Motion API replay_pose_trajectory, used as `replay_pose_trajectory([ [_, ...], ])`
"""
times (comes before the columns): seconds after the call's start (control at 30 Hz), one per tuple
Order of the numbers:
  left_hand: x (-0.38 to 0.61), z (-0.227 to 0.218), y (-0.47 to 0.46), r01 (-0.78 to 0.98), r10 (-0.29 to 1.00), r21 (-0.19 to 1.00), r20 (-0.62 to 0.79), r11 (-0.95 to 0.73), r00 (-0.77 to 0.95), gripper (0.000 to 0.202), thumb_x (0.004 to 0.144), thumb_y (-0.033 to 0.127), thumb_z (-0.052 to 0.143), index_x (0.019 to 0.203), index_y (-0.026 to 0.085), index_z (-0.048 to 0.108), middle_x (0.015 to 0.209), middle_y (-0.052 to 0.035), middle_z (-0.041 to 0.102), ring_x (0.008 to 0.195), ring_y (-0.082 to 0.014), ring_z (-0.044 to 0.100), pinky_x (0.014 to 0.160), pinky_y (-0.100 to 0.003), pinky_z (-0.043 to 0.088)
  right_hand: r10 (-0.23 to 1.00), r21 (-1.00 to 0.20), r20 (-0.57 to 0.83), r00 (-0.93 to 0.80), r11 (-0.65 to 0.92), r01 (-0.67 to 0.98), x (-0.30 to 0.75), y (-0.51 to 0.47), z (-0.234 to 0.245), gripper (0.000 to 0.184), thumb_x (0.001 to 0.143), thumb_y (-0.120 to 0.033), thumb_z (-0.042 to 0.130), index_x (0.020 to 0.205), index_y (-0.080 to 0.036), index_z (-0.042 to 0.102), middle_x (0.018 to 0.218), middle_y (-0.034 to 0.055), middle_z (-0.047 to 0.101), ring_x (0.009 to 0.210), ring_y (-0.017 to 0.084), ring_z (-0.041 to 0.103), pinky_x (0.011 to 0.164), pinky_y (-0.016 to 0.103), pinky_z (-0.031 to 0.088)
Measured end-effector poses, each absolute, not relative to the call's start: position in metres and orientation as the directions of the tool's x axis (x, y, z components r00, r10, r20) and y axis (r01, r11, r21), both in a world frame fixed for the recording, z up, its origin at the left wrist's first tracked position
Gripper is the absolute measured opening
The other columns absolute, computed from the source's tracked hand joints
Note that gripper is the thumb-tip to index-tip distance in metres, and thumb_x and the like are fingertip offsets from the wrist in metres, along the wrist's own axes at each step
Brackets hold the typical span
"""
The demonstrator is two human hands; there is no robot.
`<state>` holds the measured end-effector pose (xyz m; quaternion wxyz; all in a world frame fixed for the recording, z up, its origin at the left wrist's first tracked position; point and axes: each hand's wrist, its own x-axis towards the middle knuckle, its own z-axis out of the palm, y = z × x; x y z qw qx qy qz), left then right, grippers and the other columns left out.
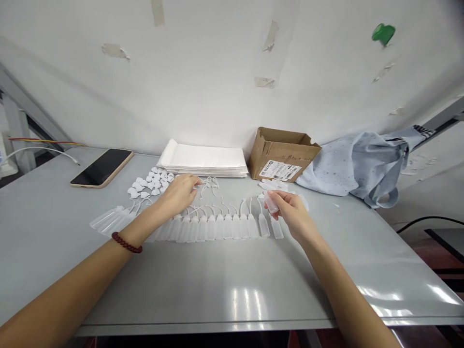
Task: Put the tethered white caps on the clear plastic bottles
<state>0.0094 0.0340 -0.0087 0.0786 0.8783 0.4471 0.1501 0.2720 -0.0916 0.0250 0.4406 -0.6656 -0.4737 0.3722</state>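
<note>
My right hand (292,210) pinches a small translucent plastic sleeve (271,203) between thumb and fingers, above the right end of a row. That row consists of several similar translucent sleeves (219,227) lying side by side, most with a thin white cord curling from the top. My left hand (181,192) reaches over the row, its fingers curled together beside a small pile of loose white cords (210,183). Something whitish shows at its fingertips, too small to make out. White heart-shaped pieces (139,183) lie loose left of this hand. My left forearm hides part of the row.
At the back of the grey table (203,285) lies a stack of white envelope-like sheets (206,159). An open cardboard box (279,157) stands beside it. More translucent pieces (273,184) lie before the box. A phone (103,166) is at left, light-blue cloth (348,164) at right.
</note>
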Motion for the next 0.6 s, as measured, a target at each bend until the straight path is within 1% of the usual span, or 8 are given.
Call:
replay_pose_trajectory([
  [0.07,0.006,-0.01,0.037,0.773,0.82,0.273,0.206,-0.573,0.534,0.033,0.076,0.017,0.042,0.099,0.016,0.066,0.102,-0.0121,0.066,0.094,-0.0271,0.062,0.085,-0.038,0.047,0.962,-0.948,-0.072,0.265,-0.149,0.282,0.269,-0.093,0.023,0.036,0.082,-0.049,0.056,0.07,-0.015,0.06,0.066,0.0003,0.057,0.05,0.008,0.041,0.05,0.023,0.037],
  [0.1,0.005,-0.012,0.038,0.777,0.824,0.275,0.208,-0.567,0.527,0.033,0.076,0.017,0.042,0.099,0.016,0.066,0.101,-0.0127,0.066,0.096,-0.0283,0.061,0.085,-0.039,0.047,0.96,-0.954,-0.065,0.271,-0.14,0.266,0.267,-0.093,0.021,0.037,0.08,-0.051,0.058,0.076,-0.015,0.063,0.068,0.0006,0.058,0.051,0.009,0.042,0.051,0.023,0.037],
  [0.17,0.003,-0.016,0.04,0.778,0.828,0.284,0.211,-0.561,0.52,0.03,0.075,0.016,0.044,0.093,0.016,0.067,0.097,-0.0129,0.066,0.098,-0.03,0.06,0.084,-0.039,0.047,0.957,-0.964,-0.043,0.288,-0.115,0.239,0.263,-0.094,0.018,0.041,0.078,-0.053,0.061,0.089,-0.014,0.066,0.071,0.0007,0.059,0.052,0.009,0.042,0.051,0.024,0.038],
  [0.23,0.003,-0.019,0.041,0.769,0.828,0.306,0.214,-0.561,0.519,0.026,0.074,0.015,0.044,0.084,0.017,0.068,0.09,-0.0124,0.066,0.096,-0.0302,0.06,0.084,-0.039,0.047,0.956,-0.968,-0.014,0.292,-0.086,0.235,0.257,-0.095,0.014,0.043,0.076,-0.052,0.063,0.095,-0.014,0.066,0.069,-0.0002,0.058,0.052,0.009,0.041,0.052,0.024,0.039],
  [0.33,0.003,-0.019,0.039,0.743,0.826,0.362,0.233,-0.564,0.513,0.023,0.074,0.014,0.044,0.071,0.018,0.067,0.082,-0.0119,0.065,0.091,-0.0296,0.06,0.084,-0.04,0.046,0.956,-0.955,0.05,0.289,-0.039,0.294,0.248,-0.097,0.009,0.038,0.077,-0.049,0.064,0.092,-0.015,0.068,0.069,-0.0001,0.057,0.056,0.011,0.045,0.054,0.024,0.041],
  [0.4,0.004,-0.014,0.036,0.717,0.828,0.416,0.257,-0.56,0.497,0.021,0.074,0.015,0.046,0.067,0.017,0.066,0.082,-0.0121,0.064,0.092,-0.0298,0.059,0.084,-0.04,0.046,0.951,-0.937,0.116,0.287,0.009,0.349,0.241,-0.098,0.006,0.033,0.078,-0.046,0.063,0.089,-0.016,0.069,0.073,0.0011,0.059,0.061,0.012,0.049,0.057,0.024,0.042],
  [0.5,0.006,-0.002,0.03,0.667,0.847,0.524,0.299,-0.53,0.439,0.019,0.076,0.021,0.05,0.072,0.017,0.068,0.089,-0.0116,0.064,0.094,-0.0291,0.058,0.086,-0.042,0.046,0.944,-0.888,0.244,0.224,0.124,0.443,0.23,-0.096,0.005,0.026,0.081,-0.042,0.063,0.086,-0.017,0.068,0.079,0.0024,0.062,0.069,0.014,0.053,0.064,0.026,0.045],
  [0.6,0.009,0.01,0.023,0.585,0.88,0.66,0.313,-0.472,0.356,0.021,0.079,0.031,0.055,0.084,0.017,0.069,0.095,-0.0091,0.067,0.087,-0.0241,0.061,0.082,-0.039,0.049,0.933,-0.794,0.35,0.086,0.247,0.555,0.215,-0.09,0.006,0.02,0.084,-0.038,0.062,0.087,-0.018,0.067,0.081,0.0028,0.063,0.071,0.015,0.054,0.069,0.027,0.046],
])
